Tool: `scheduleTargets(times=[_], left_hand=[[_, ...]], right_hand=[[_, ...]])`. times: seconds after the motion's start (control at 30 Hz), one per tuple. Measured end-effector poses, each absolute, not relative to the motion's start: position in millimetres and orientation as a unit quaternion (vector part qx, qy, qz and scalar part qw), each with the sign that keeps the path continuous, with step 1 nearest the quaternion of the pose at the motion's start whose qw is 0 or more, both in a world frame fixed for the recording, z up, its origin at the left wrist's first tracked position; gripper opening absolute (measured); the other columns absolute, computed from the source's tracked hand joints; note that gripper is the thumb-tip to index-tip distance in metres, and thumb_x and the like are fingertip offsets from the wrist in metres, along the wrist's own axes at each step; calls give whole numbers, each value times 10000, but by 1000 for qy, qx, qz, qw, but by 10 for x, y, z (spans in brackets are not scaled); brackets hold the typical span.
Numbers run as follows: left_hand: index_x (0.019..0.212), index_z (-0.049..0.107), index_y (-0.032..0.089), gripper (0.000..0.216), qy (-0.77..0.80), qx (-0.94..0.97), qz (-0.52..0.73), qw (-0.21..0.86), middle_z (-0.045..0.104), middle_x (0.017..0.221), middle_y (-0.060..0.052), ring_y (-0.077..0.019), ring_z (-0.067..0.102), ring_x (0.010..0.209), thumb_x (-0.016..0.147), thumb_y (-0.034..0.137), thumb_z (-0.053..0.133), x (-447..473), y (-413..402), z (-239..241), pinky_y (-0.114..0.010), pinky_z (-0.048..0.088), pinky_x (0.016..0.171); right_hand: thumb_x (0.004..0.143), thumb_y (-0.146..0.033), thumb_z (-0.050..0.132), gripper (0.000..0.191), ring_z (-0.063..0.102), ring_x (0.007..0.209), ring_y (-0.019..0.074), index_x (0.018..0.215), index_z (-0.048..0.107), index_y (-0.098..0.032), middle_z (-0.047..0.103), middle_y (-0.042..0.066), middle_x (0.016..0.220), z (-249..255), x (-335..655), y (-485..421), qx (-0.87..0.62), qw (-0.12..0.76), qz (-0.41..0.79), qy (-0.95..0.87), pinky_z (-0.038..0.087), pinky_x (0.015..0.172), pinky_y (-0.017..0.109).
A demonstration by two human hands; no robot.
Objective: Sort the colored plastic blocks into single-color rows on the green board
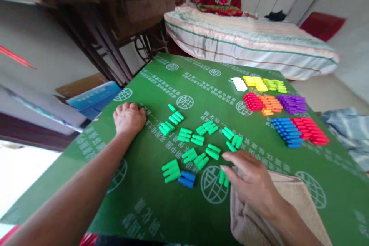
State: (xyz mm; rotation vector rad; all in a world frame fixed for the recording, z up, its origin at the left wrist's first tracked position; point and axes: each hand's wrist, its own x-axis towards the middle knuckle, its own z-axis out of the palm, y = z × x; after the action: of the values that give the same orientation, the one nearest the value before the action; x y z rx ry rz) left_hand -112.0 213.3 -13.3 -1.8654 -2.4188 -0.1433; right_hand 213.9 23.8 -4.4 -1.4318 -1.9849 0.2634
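Observation:
My left hand (129, 119) rests on the green tabletop (147, 215) with its fingers curled in, and nothing shows in it. Over the near right part hovers my right hand (256, 180), thumb and forefinger apart with nothing between them. Just beside its thumb lie small green bullet-shaped plastic pieces (223, 178), partly covered by the hand. More such green pieces (189, 155) are scattered in small clusters across the middle. A few blue pieces (187, 179) lie against a green cluster (171, 171). Beneath my right hand is a folded beige cloth (296, 196).
Sorted by colour at the right are groups of white (239, 84), yellow (255, 82), lime (275, 85), red (253, 102), orange (270, 103), purple (292, 103) and blue pieces (286, 132), plus another red group (309, 130). A wooden desk (138, 7) and a bed (245, 42) stand beyond.

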Motion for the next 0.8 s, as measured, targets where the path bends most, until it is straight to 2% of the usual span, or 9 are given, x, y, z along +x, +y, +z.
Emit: scheduleTargets(times=[0.13,0.23,0.3,0.4,0.5,0.63,0.73,0.8], left_hand=[[1179,555,93,501,-796,-602,-48,51,526,1272,-204,-354,442,1220,889,389,273,-1126,2126,-164,-482,387,1030],[1184,553,95,504,-795,-603,-46,48,529,1267,-200,-350,446,1215,889,392,271,-1132,2118,-153,-474,386,1029],[1186,548,88,515,-794,-605,-43,43,527,1261,-205,-352,443,1215,889,397,262,-1132,2109,-125,-476,384,1029],[1190,538,75,559,-785,-618,-39,25,506,1280,-213,-359,423,1233,886,431,232,-1138,2108,-61,-479,378,1033],[1190,530,43,622,-787,-616,-33,9,471,1300,-247,-399,393,1248,861,457,201,-1168,2149,-19,-522,367,1037],[1197,528,41,711,-791,-612,-16,-1,451,1313,-254,-427,387,1236,832,510,136,-1203,2232,-14,-537,376,1020],[1189,538,52,758,-792,-611,-3,0,453,1310,-251,-430,391,1226,817,536,90,-1187,2243,6,-532,383,1011],[1193,539,53,781,-791,-612,2,2,454,1309,-248,-430,397,1217,812,544,66,-1158,2226,38,-528,384,1009]], right_hand=[[843,-123,612,127,636,792,194,920,648,-219,692,24,855,21,1627,126,-481,234,129,-835,506,715,335],[814,-195,684,106,617,818,231,901,627,-213,664,30,849,42,1372,111,-503,157,121,-841,511,722,377],[784,-245,723,169,607,830,254,912,619,-204,648,42,853,25,1265,113,-517,124,104,-841,517,714,399],[795,-202,686,161,597,826,247,934,605,-192,625,48,856,-29,1197,115,-508,99,75,-852,520,686,383],[811,-168,638,101,593,807,223,895,589,-197,613,40,845,-55,1242,137,-492,90,70,-863,517,663,346],[848,-256,634,64,597,811,191,844,584,-216,632,21,857,6,1541,241,-465,114,93,-873,506,653,292],[905,-237,570,56,612,798,156,905,620,-213,661,20,861,91,2040,381,-495,161,81,-850,504,692,260],[920,-213,542,131,634,821,148,990,652,-217,688,31,915,139,2518,505,-529,194,67,-823,515,749,265]])
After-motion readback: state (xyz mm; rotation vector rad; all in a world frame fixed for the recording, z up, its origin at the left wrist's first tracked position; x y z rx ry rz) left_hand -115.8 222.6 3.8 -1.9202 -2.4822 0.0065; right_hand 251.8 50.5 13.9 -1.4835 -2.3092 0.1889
